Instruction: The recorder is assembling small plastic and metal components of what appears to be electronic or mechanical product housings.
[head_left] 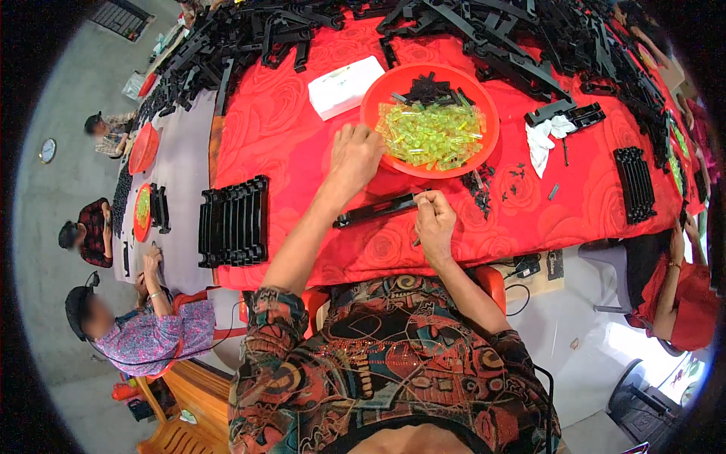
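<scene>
A long black plastic bar (378,209) lies on the red cloth in front of me. My right hand (436,225) is closed at the bar's right end, fingers pinched together. A thin dark tip pokes out below this hand, but what it belongs to is hidden. My left hand (355,155) is at the left rim of a red bowl (491,144), its fingers curled in and closed. Whatever it may hold cannot be seen. Inside the bowl are many clear yellow-green plastic pieces (431,136), with small black parts (435,91) heaped at the far side.
Black bars stand in rows at left (233,222) and right (634,185). Large piles of black parts (514,38) cover the far side. A white box (346,87), a white cloth (541,144) and loose black bits (480,193) surround the bowl. People work at a table (181,151) to the left.
</scene>
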A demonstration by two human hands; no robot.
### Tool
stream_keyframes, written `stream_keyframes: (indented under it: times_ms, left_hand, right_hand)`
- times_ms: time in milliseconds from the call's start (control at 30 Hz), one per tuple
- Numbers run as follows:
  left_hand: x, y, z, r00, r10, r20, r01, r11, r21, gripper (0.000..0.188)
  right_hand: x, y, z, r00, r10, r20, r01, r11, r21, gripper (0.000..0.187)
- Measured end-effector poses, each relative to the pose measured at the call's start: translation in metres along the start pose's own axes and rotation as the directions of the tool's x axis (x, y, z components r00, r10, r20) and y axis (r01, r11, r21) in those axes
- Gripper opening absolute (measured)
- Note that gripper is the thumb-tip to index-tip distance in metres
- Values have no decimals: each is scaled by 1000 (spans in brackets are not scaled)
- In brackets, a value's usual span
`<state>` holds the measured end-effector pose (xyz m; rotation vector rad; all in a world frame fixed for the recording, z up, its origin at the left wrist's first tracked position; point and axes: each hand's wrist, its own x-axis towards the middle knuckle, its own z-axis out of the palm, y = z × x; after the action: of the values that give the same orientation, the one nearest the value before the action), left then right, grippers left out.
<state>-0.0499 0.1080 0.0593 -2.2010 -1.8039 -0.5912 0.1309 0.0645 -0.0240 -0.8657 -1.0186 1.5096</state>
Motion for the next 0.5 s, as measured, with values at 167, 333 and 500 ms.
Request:
stream_keyframes:
  times_ms: [167,333,500]
  left_hand:
    - [26,6,-1,964,-67,259,21,984,176,24]
    - [35,4,6,924,-138,357,80,982,174,24]
    - [28,4,5,978,-98,185,78,990,114,20]
  right_hand:
    - [-1,-6,-2,996,92,5,-92,995,-24,10]
    - [0,-6,1,1000,31,2,-30,999,-42,10]
    - [0,0,-2,1000,17,10,-16,1000,-21,10]
